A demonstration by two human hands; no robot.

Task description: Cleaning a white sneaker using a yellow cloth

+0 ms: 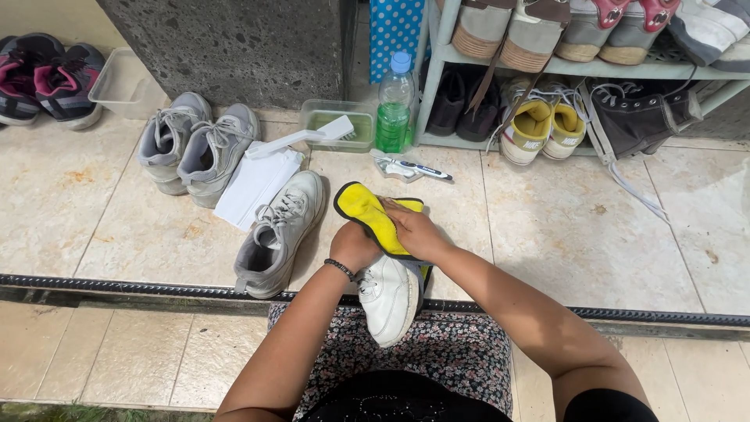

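Note:
A white sneaker (388, 298) rests on my lap, toe toward me. My left hand (353, 247) grips its heel end; a dark bracelet sits on that wrist. A yellow cloth with a black edge (369, 212) is draped over the shoe's top, and my right hand (415, 232) presses it against the shoe. The shoe's mate, a grey-white sneaker (277, 234), lies on the tiled floor just left of my hands.
A grey pair of sneakers (195, 147) stands at left beside a folded white cloth (255, 185). A white brush (301, 138) leans on a clear tub (337, 116). A green-liquid bottle (394, 105), a toothbrush (412, 166) and a shoe rack (578, 69) lie beyond.

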